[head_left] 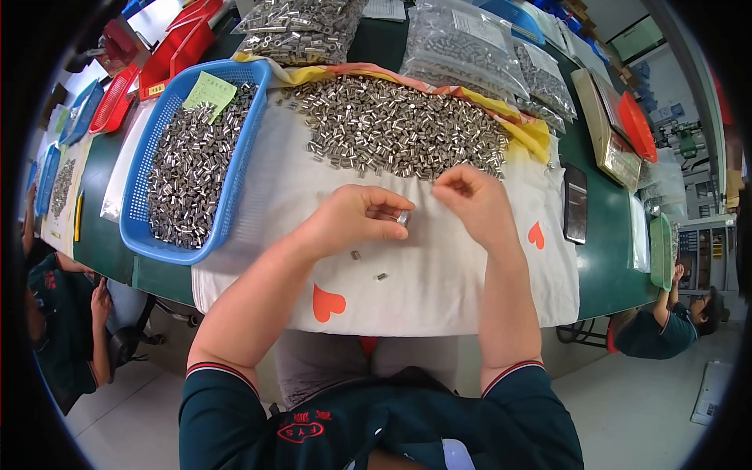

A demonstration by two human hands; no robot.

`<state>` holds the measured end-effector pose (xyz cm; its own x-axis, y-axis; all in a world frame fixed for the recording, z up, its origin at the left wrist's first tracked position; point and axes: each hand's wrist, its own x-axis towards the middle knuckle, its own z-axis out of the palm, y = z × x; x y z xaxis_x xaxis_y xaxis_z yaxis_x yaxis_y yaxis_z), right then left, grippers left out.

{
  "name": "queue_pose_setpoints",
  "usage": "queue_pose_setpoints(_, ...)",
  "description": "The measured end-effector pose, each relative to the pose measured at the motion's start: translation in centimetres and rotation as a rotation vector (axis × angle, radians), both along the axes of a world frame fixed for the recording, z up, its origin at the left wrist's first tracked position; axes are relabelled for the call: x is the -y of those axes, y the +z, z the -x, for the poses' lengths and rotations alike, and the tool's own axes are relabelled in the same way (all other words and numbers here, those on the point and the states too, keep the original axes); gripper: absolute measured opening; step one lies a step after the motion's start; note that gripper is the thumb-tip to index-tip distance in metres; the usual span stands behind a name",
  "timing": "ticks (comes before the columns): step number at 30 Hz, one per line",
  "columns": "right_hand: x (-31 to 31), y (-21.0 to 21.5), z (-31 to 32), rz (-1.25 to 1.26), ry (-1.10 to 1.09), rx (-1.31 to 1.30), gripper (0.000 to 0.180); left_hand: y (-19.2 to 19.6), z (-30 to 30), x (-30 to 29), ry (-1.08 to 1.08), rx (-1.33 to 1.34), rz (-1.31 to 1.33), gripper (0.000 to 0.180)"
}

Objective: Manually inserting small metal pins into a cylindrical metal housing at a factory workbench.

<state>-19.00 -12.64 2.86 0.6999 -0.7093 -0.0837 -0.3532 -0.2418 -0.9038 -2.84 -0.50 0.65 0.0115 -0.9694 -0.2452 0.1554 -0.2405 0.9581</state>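
White cloth carries 2 loose metal sleeves; left hand grip holds several, right hand pinched shut

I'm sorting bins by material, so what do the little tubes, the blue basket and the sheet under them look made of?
Little tubes: likely bare metal, since they are silvery and shiny. Blue basket: apparently moulded plastic, with perforated walls and an even colour. Sheet: white woven cloth, soft folds, printed red hearts.

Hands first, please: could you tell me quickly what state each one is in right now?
Left hand: closed, pinching a small metal sleeve.
Right hand: fingers curled; contents cannot be told.
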Motion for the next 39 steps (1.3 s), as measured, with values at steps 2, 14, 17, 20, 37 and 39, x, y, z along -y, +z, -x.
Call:
queue_pose_setpoints(2, 0.6, -0.3, 0.1, 0.14, -0.121, -0.06, 0.007, 1.0, 0.3, -0.1, -0.089, 0.109, -0.044, 0.034)
queue_pose_setpoints(14, -0.4, -3.2, -2.2, 0.824, -0.055, -0.17, 0.005, 0.7, 0.1, -0.1, -0.143, 0.075, 0.002, 0.033)
queue_pose_setpoints(17, -0.5, -3.1, -2.4, 0.861, -0.066, -0.154, 0.005, 0.7, 0.1, 0.1, -0.079, 0.055, 0.032, 0.032)
queue_pose_setpoints(20, -0.7, -2.6, -2.5, 0.826, -0.011, -0.18, 0.006, -0.2, -0.3, 0.2, -0.008, -0.011, 0.038, 0.032)
queue_pose_setpoints(37, -2.9, -0.8, -1.7, 0.698, 0.126, 0.107, 0.008, -0.4, -0.3, 0.6, 0.156, 0.087, 0.039, 0.033)
queue_pose_setpoints(39, -3.0, -1.0, -1.5, 0.669, 0.123, 0.102, 0.008, -0.2, -0.2, 0.5, 0.157, 0.116, 0.027, 0.033)
